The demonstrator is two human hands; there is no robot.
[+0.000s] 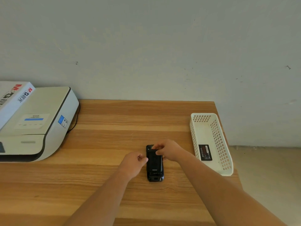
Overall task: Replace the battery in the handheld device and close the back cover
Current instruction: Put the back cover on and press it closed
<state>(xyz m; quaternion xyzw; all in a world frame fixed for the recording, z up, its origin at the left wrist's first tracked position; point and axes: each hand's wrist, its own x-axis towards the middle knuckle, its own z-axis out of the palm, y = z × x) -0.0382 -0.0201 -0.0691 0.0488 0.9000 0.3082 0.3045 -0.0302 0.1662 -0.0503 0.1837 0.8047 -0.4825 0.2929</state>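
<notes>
A black handheld device (154,167) lies face down on the wooden table (101,144), its back with a small white logo facing up. My left hand (132,163) touches its left edge with curled fingers. My right hand (169,150) grips the top end of the device's back, fingers pinched over the upper edge of the cover. A black battery (205,152) with a red and white label lies in the white basket (228,170) to the right. Whether the back cover is fully seated is hidden under my fingers.
A white printer (37,124) with a black cable stands at the table's left, a white box (13,98) leaning on it. The perforated basket sits near the table's right edge. A grey wall rises behind the table; floor shows at the right.
</notes>
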